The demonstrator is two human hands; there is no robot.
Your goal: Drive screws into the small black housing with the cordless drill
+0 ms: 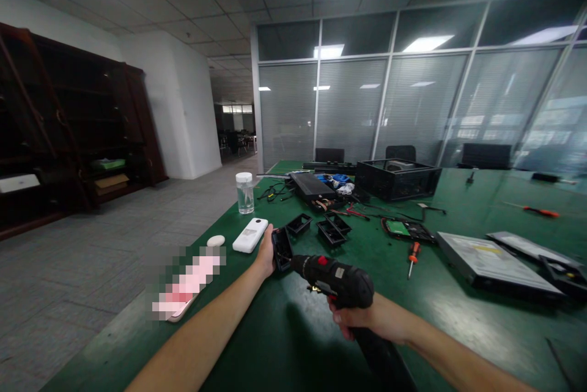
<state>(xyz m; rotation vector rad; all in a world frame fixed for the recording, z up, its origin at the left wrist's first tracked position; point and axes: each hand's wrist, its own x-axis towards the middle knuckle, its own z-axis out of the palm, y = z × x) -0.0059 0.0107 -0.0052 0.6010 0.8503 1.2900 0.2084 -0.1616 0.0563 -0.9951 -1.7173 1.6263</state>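
My right hand [362, 317] is wrapped round the handle of a black cordless drill [342, 279]. The drill points left, its chuck close against a small black plastic frame [283, 248]. That frame stands tilted up in my left hand [266, 251], which grips it by its left side. Whether the bit touches the frame I cannot tell. Just beyond lie similar black box-shaped frames, one alone [299, 224] and others grouped [331, 233]. A white power bank-like block [250, 235] lies left of my left hand.
Around the green table [463, 331] are a lidded clear jar [244, 193], a pixelated pink item [195, 282], an orange screwdriver [413, 257], a green circuit board [403, 229], a flat metal drive [495, 263], a black computer case [398, 179] and loose cables [275, 191].
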